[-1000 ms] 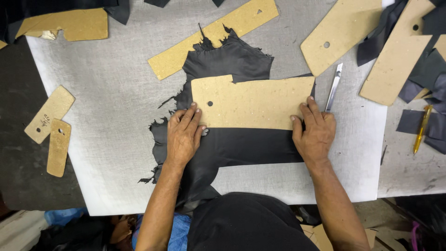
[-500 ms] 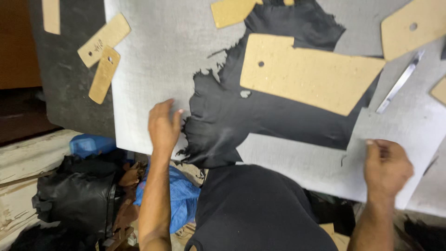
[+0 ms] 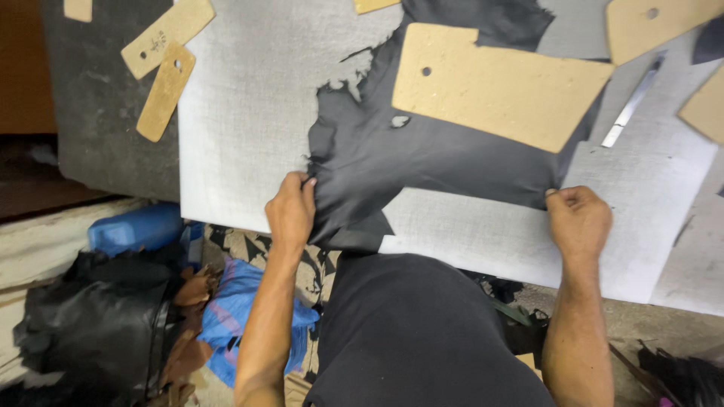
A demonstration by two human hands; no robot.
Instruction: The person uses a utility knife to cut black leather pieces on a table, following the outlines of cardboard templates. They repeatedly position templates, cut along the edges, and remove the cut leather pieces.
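- Black leather, a ragged-edged hide, lies flat over the middle of the frame on a pale grey cutting board, its lower edge reaching down toward the person's dark shirt
- Left hand, at centre left, is curled shut with the fingers pinching the torn left edge of the hide
- Right hand, at centre right, is closed into a loose fist that grips the hide's lower right corner
- Both hands sit near the board's lower edge, well apart, with the hide spread between them
- Resting on the hide in the upper middle is a large tan cardboard pattern, roughly rectangular with one slanted end and a small punched hole near its left side; neither hand touches it
- Just beside that pattern's right end, on the bare board, lies a slim metal knife, tilted with its tip toward the upper right
- More tan pattern pieces lie around: one with a hole at the upper right corner, a part of another at the right edge, and a sliver at the top centre
- In the upper left, two narrow tan strips overlap on a dark grey mat just beside the board
- Below the table at lower left there is a blue plastic container, a heap of black leather scraps and some blue cloth
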